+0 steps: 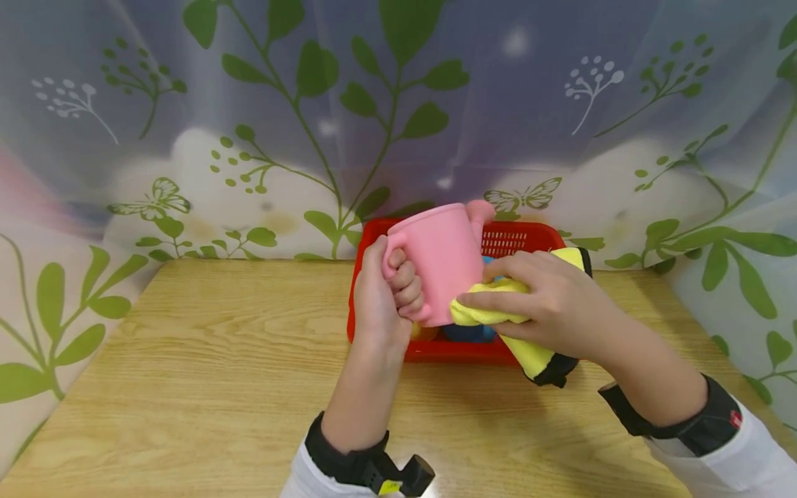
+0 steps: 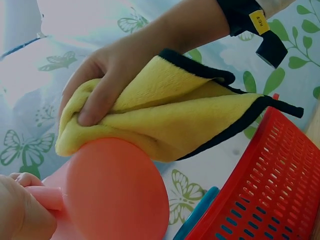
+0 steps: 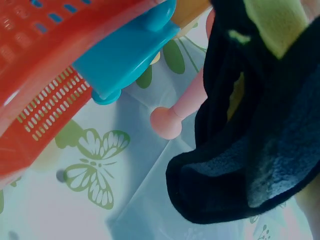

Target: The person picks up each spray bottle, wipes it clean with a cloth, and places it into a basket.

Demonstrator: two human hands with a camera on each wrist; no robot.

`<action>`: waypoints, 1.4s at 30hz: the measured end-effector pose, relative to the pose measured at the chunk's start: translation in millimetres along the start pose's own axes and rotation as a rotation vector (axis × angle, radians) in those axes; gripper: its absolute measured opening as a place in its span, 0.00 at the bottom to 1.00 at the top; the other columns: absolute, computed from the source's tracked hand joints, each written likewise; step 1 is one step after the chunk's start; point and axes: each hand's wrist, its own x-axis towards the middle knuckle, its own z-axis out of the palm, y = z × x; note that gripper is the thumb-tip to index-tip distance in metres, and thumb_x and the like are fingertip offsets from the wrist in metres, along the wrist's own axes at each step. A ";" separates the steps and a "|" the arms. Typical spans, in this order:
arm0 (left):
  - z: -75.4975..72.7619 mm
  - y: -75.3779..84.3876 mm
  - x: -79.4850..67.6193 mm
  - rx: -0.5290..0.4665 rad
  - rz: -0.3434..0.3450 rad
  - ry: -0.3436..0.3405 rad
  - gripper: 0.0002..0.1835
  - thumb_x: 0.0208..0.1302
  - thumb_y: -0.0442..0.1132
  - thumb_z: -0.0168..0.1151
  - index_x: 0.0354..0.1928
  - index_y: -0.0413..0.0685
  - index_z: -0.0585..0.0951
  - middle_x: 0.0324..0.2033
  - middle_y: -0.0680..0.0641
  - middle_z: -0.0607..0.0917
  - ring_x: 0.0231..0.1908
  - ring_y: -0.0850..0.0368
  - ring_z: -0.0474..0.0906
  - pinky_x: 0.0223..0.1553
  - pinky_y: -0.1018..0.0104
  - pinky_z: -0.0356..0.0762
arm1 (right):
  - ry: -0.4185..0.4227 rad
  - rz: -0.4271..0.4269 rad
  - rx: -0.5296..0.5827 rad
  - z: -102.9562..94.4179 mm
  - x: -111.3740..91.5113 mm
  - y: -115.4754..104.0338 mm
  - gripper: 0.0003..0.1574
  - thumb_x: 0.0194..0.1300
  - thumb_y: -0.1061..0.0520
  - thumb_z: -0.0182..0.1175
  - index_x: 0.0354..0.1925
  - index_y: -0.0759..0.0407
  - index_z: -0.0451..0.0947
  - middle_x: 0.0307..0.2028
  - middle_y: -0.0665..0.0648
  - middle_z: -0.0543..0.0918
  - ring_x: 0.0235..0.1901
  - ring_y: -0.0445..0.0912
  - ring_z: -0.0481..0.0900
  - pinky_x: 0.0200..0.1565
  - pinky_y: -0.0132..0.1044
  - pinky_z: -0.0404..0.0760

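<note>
My left hand (image 1: 389, 290) grips the handle of a pink toy watering can (image 1: 442, 263), held tilted above the red basket. In the left wrist view the can's round base (image 2: 117, 192) faces the camera. A yellow cloth (image 1: 492, 304) with black edging is pinched in my right hand (image 1: 548, 297), and a bunched part of it touches the can's lower right side. The cloth's loose end hangs below that hand. In the right wrist view the cloth (image 3: 272, 30) covers the hand, while the can's spout (image 3: 167, 122) shows beside it.
The red basket (image 1: 380, 225) with slotted walls stands on the wooden table (image 1: 218, 360) against the leaf-patterned backdrop (image 1: 249, 159). Blue things lie in the basket, among them a turquoise piece (image 3: 125, 55); an orange-yellow thing (image 1: 425, 333) is partly hidden under the can.
</note>
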 end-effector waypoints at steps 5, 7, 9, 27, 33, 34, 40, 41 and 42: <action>-0.5 -1.0 0.1 -0.015 -0.012 -0.021 0.21 0.67 0.51 0.42 0.16 0.54 0.60 0.07 0.59 0.57 0.10 0.62 0.43 0.14 0.70 0.38 | 0.005 -0.026 0.010 -3.7 -5.4 0.8 0.19 0.52 0.54 0.65 0.45 0.48 0.79 0.37 0.56 0.78 0.34 0.47 0.74 0.33 0.39 0.73; -0.2 -0.6 0.2 -0.025 -0.012 -0.029 0.21 0.67 0.51 0.42 0.15 0.54 0.60 0.07 0.59 0.57 0.10 0.62 0.43 0.13 0.70 0.39 | 0.039 -0.036 0.001 -4.8 -4.8 2.0 0.13 0.60 0.51 0.58 0.45 0.48 0.80 0.37 0.56 0.78 0.33 0.47 0.74 0.32 0.38 0.72; -0.2 -0.1 0.2 -0.033 -0.009 -0.035 0.21 0.67 0.51 0.42 0.15 0.54 0.60 0.06 0.59 0.57 0.10 0.62 0.44 0.13 0.71 0.39 | 0.068 -0.043 -0.008 -5.1 -3.3 3.3 0.14 0.65 0.48 0.52 0.44 0.49 0.80 0.36 0.56 0.78 0.32 0.46 0.74 0.32 0.38 0.72; 0.1 -0.2 -0.6 -0.018 -0.040 -0.119 0.21 0.68 0.49 0.39 0.15 0.55 0.59 0.05 0.60 0.58 0.08 0.64 0.44 0.13 0.70 0.36 | 0.252 0.121 0.019 3.3 20.8 29.6 0.17 0.50 0.57 0.67 0.42 0.53 0.81 0.34 0.60 0.78 0.32 0.52 0.75 0.30 0.44 0.73; -0.1 0.1 -0.6 0.001 -0.055 -0.115 0.21 0.67 0.50 0.40 0.15 0.55 0.59 0.05 0.60 0.58 0.08 0.63 0.44 0.12 0.72 0.39 | 0.253 0.123 -0.028 0.8 33.1 39.9 0.21 0.47 0.61 0.68 0.43 0.52 0.80 0.32 0.61 0.77 0.27 0.51 0.71 0.26 0.43 0.68; -0.1 0.4 -0.7 0.006 -0.058 -0.116 0.21 0.67 0.50 0.40 0.15 0.55 0.59 0.05 0.60 0.58 0.08 0.63 0.44 0.12 0.72 0.39 | 0.246 0.130 -0.042 0.2 34.9 40.7 0.21 0.48 0.61 0.67 0.44 0.52 0.80 0.32 0.61 0.77 0.27 0.51 0.70 0.26 0.42 0.67; -0.5 1.1 -1.0 0.021 -0.054 -0.119 0.21 0.67 0.49 0.41 0.15 0.55 0.59 0.06 0.59 0.57 0.09 0.62 0.44 0.11 0.72 0.41 | 0.220 0.218 -0.137 -0.6 43.8 44.0 0.17 0.54 0.58 0.64 0.45 0.52 0.79 0.33 0.62 0.77 0.28 0.52 0.71 0.26 0.43 0.67; -0.4 1.2 -1.2 0.021 -0.054 -0.119 0.21 0.67 0.49 0.41 0.15 0.55 0.58 0.06 0.59 0.57 0.09 0.62 0.44 0.11 0.72 0.41 | 0.224 0.237 -0.154 0.0 44.9 44.5 0.17 0.55 0.57 0.64 0.45 0.52 0.79 0.33 0.63 0.77 0.28 0.53 0.71 0.26 0.43 0.67; -0.4 1.3 -1.3 0.022 -0.056 -0.120 0.21 0.67 0.50 0.41 0.15 0.55 0.58 0.06 0.59 0.57 0.09 0.62 0.44 0.11 0.72 0.41 | 0.229 0.254 -0.172 0.7 45.8 44.9 0.16 0.56 0.57 0.63 0.46 0.52 0.79 0.33 0.63 0.77 0.29 0.53 0.72 0.26 0.43 0.67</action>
